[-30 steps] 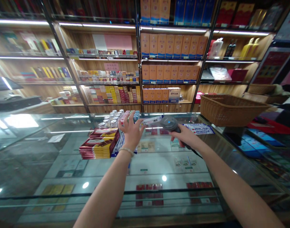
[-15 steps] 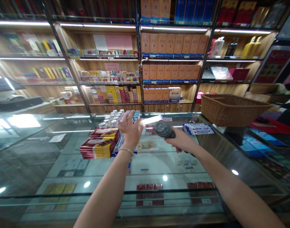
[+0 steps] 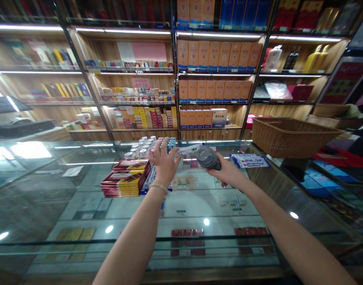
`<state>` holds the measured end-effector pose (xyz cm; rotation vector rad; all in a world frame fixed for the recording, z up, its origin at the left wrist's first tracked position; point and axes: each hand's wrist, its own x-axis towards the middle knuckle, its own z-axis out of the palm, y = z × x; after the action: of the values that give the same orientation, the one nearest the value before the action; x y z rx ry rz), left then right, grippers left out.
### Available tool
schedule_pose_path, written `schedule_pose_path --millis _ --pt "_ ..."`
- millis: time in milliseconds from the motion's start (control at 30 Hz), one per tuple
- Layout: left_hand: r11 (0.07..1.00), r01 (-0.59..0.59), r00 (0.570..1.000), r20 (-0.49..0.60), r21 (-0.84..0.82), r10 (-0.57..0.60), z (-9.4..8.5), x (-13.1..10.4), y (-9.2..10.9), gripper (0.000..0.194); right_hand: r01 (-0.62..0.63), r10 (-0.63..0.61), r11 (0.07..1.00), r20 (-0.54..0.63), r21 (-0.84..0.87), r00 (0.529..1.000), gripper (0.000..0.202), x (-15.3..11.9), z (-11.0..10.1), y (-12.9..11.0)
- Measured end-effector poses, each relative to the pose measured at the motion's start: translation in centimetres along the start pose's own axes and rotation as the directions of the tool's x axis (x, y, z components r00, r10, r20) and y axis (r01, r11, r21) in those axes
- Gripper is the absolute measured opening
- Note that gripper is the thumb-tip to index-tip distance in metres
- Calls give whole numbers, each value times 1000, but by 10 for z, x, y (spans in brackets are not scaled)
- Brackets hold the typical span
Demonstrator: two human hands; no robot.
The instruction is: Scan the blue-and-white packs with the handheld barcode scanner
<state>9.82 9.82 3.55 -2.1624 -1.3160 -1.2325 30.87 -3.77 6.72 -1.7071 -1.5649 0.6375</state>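
Note:
My left hand (image 3: 165,163), with a bracelet at the wrist, holds one end of a white and blue wrapped bar (image 3: 190,149) between thumb and fingers; its other fingers are spread. My right hand (image 3: 226,171) is wrapped round the handle of a dark grey handheld scanner (image 3: 207,157), whose head is beside the bar's right end. Left of my left hand lie stacked red and yellow packs (image 3: 123,182), with blue and white packs (image 3: 148,178) partly hidden behind the hand. Several small lidded jars (image 3: 138,149) stand beyond.
More blue and white packs (image 3: 249,160) lie on the glass counter (image 3: 193,200) at right. A wicker basket (image 3: 288,136) stands behind them. Boxes and bottles fill the wall shelves (image 3: 211,75). Flat goods show beneath the glass.
The bar's bright white face now looks duller, with printing visible. The scanner has shifted slightly right. My left hand has barely moved.

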Motion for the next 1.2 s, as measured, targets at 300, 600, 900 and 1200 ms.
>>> schedule_pose_path --millis 300,600,900,1200 --pt "1000 -4 1000 -16 -25 4 4 0 -2 22 -97 -13 827 -192 -553 981 48 16 -12 25" --pt "1000 -22 999 -23 -5 22 4 0 -2 22 -129 9 667 -165 -734 986 47 28 -4 45" --pt "1000 4 1000 24 -23 -3 0 2 3 23 -88 35 718 -89 -691 995 46 36 3 63" --pt "999 -6 999 37 -40 8 0 2 6 22 -99 69 751 -71 -653 995 56 43 5 79"
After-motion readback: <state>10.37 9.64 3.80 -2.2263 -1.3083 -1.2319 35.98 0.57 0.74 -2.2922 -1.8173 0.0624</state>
